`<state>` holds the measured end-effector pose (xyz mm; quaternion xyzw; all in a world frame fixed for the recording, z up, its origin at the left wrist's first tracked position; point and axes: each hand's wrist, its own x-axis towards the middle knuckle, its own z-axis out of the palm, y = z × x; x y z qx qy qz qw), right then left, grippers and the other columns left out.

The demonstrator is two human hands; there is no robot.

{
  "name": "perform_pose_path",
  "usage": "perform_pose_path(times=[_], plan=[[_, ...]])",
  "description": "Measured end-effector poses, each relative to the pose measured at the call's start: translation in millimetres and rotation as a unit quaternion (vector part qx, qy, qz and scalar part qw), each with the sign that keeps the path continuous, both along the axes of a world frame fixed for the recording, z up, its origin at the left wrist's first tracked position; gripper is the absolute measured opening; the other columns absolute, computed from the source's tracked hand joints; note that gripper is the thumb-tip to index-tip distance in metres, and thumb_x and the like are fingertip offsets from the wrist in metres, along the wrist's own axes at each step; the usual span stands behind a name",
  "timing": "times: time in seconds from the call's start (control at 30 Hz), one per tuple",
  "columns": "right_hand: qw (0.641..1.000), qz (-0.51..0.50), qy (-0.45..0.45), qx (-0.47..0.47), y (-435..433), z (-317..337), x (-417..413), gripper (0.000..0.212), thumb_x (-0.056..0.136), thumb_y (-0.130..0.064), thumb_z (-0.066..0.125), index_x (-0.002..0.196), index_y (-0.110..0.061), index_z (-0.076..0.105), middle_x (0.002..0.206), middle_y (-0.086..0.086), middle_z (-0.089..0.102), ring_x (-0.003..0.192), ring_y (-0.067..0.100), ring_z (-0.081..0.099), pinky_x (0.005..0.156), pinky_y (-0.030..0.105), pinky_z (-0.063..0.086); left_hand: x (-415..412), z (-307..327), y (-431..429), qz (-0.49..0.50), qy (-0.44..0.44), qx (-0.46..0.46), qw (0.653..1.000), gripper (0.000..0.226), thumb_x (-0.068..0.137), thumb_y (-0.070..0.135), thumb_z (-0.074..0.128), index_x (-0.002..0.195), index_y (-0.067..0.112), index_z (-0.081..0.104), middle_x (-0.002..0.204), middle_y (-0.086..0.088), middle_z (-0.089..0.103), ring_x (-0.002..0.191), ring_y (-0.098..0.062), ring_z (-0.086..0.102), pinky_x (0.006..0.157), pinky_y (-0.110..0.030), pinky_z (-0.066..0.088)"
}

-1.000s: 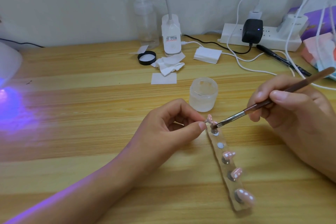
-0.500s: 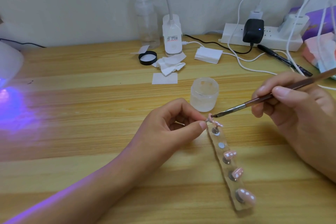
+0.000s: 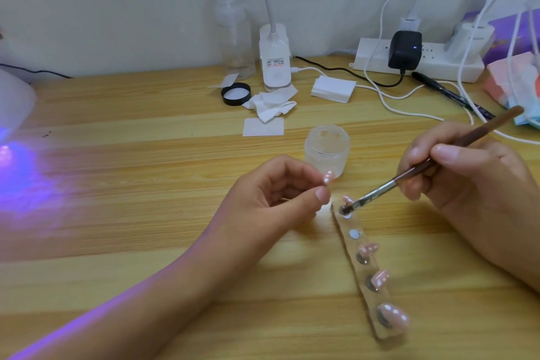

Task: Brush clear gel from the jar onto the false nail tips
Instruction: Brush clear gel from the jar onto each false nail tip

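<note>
The right hand (image 3: 467, 184) grips the brush (image 3: 380, 190), handle toward 2 o'clock, bristles toward 8 o'clock, on the far end of the nail strip (image 3: 361, 272). The left hand (image 3: 268, 196) pinches a pink false nail tip (image 3: 328, 177) at 6 o'clock of the jar (image 3: 327, 149).

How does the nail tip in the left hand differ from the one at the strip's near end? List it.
The held nail tip is pinched in the left hand, off the strip; the near-end nail tip sits mounted on it. The held nail tip looks smaller, the near-end one larger. Both are glossy pink with white spots.
</note>
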<state>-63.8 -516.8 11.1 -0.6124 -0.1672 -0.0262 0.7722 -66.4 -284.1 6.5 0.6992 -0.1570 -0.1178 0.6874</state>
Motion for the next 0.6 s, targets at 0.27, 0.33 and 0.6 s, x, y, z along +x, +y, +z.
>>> perform_pose_path(times=[0.27,0.33,0.6], plan=[[0.990,-0.056,0.099,0.087,-3.2,5.0,7.8,0.034,0.084,-0.015,0.044,0.063,-0.021,0.070,0.062,-0.001,0.059,0.054,0.008,0.056,0.055,0.016,0.049,-2.3,3.2,-0.7,-0.023,-0.015,0.026,0.999,0.007,0.077,0.028,0.076,0.080,0.028,0.070,0.087,-0.010,0.066,0.077,-0.014,0.058,0.072,-0.020,0.046],[0.989,-0.056,0.102,0.087,-2.3,5.7,7.1,0.032,0.083,-0.015,0.045,0.063,-0.020,0.070,0.062,0.000,0.059,0.054,0.009,0.056,0.054,0.017,0.049,-3.5,2.0,-3.2,-0.025,-0.033,0.061,0.997,0.008,0.076,0.030,0.077,0.075,0.030,0.069,0.081,-0.011,0.056,0.069,-0.013,0.047,0.064,-0.019,0.040],[0.992,-0.056,0.088,0.071,-0.8,4.8,6.6,0.031,0.081,-0.013,0.045,0.063,-0.019,0.070,0.060,0.003,0.057,0.052,0.012,0.055,0.051,0.019,0.047,-6.0,-0.7,-16.7,-0.029,-0.164,0.179,0.970,0.007,0.073,0.026,0.079,0.076,0.027,0.073,0.066,0.017,0.052,0.062,0.000,0.046,0.058,-0.008,0.032]])
